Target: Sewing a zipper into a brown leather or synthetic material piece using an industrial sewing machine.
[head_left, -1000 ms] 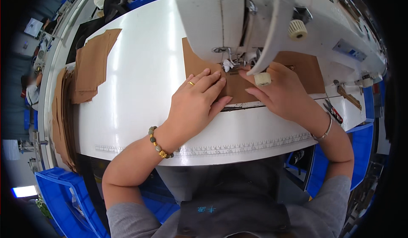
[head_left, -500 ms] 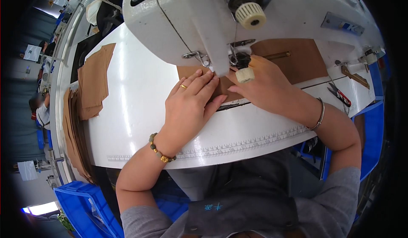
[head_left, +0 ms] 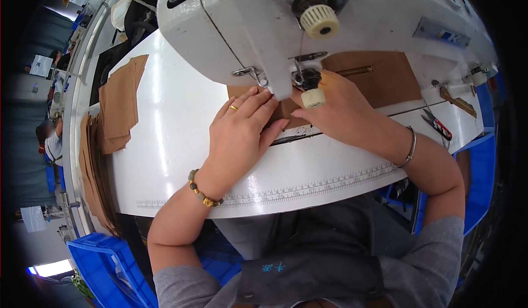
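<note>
Brown flat panel partway under white sewing-machine head, one o'clock: pressing with flattened left hand, touching with right hand (grip hidden); stitched extent indiscernible; leaving stacked brown pieces untouched, nine o'clock.

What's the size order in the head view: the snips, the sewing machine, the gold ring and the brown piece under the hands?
1. Sewing machine
2. Brown piece, partly hidden
3. Snips
4. Gold ring

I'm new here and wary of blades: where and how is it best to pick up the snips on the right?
Probably by the red-and-black handles, coming from the lower right: the snips lie flat, with their blades pointing to the upper left.
</note>
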### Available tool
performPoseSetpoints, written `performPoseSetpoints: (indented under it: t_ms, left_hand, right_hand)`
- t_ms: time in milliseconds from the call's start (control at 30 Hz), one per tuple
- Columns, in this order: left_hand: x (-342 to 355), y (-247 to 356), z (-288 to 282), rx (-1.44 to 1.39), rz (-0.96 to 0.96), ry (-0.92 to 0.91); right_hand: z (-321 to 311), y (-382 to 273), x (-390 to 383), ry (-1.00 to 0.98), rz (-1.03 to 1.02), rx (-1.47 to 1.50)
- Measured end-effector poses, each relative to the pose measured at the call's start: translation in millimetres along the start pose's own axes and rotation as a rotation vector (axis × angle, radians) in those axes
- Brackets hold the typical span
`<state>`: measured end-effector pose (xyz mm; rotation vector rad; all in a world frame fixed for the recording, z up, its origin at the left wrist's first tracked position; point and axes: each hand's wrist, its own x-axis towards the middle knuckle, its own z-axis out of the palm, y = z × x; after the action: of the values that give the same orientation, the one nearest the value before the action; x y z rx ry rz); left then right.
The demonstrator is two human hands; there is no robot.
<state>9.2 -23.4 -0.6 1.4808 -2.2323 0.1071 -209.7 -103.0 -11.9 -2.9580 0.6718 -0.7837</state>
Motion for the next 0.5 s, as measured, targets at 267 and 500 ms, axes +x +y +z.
performPoseSetpoints:
  t_ms: [267,500]
  left_hand:
    - [2.3,-3.5,0.7,0.003,0.054,0.032]
    - [0.9,-4.3,0.9,-0.007,0.018,0.004]
  right_hand:
    - [-1.0,1.0,0.6,-0.023,0.043,0.067]
    - [-1.7,0.5,1.5,0.033,0.011,0.024]
